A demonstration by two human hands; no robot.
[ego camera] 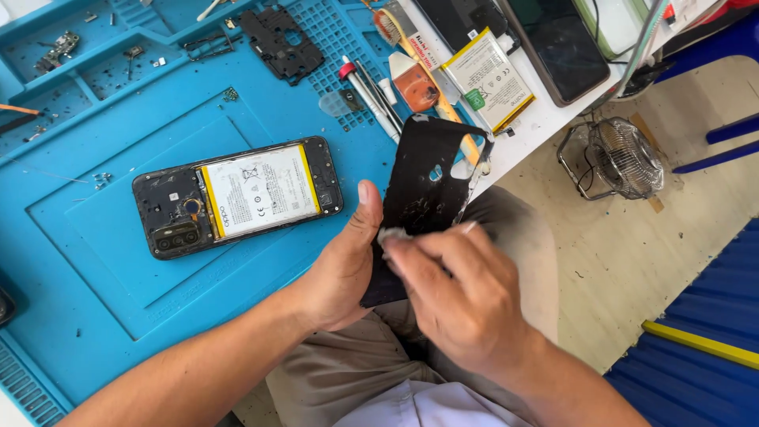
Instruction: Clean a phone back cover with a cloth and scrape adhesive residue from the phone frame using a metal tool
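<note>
My left hand (341,269) grips the lower edge of a black phone back cover (431,178), held upright over my lap with its inner side facing me. My right hand (462,289) pinches a small white wad (393,235) against the cover's inner surface near my left thumb. On the blue work mat (95,261) to the left lies an opened phone (237,196), its white battery with yellow edges and its camera module exposed.
A black inner frame (282,41), tweezers and pens (371,95), a brush (387,25), a loose battery (489,77) and a dark phone (557,43) lie at the back. A small wire fan (621,156) stands on the floor to the right.
</note>
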